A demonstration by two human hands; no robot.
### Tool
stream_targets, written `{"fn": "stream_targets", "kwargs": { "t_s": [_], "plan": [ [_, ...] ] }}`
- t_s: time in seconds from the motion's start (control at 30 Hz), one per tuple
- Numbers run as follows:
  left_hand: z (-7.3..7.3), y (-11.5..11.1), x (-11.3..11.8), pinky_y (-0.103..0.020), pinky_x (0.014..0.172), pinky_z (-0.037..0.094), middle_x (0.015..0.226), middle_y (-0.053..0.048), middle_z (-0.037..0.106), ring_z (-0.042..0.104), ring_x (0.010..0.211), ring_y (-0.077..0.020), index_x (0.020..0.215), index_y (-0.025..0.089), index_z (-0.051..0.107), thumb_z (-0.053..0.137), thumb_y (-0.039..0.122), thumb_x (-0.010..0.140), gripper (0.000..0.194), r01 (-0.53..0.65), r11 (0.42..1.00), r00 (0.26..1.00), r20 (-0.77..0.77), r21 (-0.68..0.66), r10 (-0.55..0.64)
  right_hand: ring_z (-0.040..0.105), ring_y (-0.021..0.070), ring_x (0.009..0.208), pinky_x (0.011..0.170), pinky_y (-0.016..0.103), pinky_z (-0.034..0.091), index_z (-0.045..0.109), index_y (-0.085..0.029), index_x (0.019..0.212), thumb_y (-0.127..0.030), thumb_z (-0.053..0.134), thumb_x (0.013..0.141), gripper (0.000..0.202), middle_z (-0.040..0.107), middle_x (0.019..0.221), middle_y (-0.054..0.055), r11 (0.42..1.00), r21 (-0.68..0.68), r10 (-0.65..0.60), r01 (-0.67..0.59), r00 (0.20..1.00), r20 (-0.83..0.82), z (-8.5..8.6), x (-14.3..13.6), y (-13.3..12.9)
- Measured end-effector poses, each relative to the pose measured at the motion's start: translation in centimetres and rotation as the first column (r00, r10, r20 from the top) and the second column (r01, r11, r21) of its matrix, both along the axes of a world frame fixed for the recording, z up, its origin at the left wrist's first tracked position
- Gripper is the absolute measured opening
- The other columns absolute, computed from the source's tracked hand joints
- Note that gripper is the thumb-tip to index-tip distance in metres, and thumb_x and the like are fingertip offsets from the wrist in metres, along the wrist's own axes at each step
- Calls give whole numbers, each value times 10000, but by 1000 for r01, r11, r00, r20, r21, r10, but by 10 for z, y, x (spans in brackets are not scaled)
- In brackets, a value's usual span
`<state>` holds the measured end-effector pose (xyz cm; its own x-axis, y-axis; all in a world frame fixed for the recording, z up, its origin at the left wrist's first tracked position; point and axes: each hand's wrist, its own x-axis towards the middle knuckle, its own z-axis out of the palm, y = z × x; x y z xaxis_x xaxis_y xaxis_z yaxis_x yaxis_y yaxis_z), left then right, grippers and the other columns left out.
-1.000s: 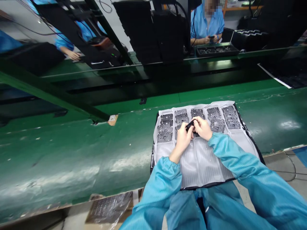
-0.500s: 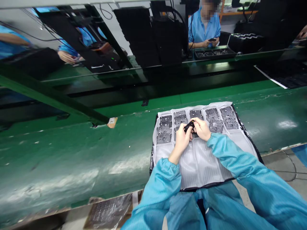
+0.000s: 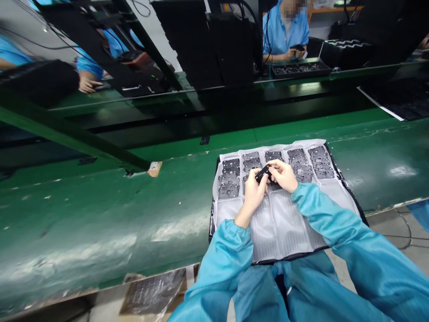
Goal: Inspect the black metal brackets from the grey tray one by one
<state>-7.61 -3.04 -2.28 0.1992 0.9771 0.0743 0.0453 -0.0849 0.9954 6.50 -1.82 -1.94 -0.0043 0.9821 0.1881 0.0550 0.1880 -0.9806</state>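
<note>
A small flat black plastic part (image 3: 263, 173) is held up between both hands above the tray. My left hand (image 3: 254, 188) pinches its near left end, thumb on top. On the far right end, the fingers of my right hand (image 3: 283, 175) are closed on the same part. Beneath them lies a black tray (image 3: 212, 223) lined with a white translucent sheet (image 3: 288, 223). Several rows of similar dark parts (image 3: 229, 179) rest in the far half of the sheet's columns; my hands hide some of the middle ones.
The tray lies on a green bench (image 3: 100, 219), overhanging its near edge. A green post (image 3: 83, 138) slants down at the left, by a small wooden block (image 3: 154, 168). Across a dark channel, a co-worker (image 3: 284, 36) in blue sits behind a parts tray (image 3: 301, 69).
My right hand has shifted slightly on the black part, which is tilted a little differently. Both hands keep hold of it. The view has moved slightly.
</note>
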Motion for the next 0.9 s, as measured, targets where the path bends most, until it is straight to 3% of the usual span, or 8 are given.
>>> {"fn": "stream_targets", "kwargs": {
  "t_s": [0.27,0.47,0.77,0.9],
  "plan": [
    [-5,1,0,-170,387,376,673,27,607,493,396,-68,1089,190,433,555,412,884,326,-17,1000,1000,-18,8,17,539,88,534,450,194,454,650,-166,911,-390,659,783,258,610,733,0,999,-37,-24,20,995,-94,3,1,0],
    [-5,0,0,-163,386,374,698,16,618,493,396,-58,970,181,494,539,433,890,268,8,999,999,-38,39,-6,582,121,654,491,196,475,678,-156,881,-376,688,761,251,645,796,22,999,-9,-33,32,991,-126,-2,2,3],
    [-3,-1,0,-176,388,376,694,8,621,497,398,-69,924,177,510,552,426,880,255,42,998,999,-24,41,-41,540,103,590,489,201,458,651,-163,806,-358,684,737,210,611,725,-1,998,-42,-52,46,987,-151,1,2,2],
    [-2,-3,1,-176,416,388,588,26,588,505,402,-80,911,171,555,595,414,856,252,39,999,998,-47,35,-37,521,108,594,508,203,443,612,-168,728,-293,639,721,128,572,670,-20,991,-56,-124,118,985,-118,-2,4,3]
  ]
}}
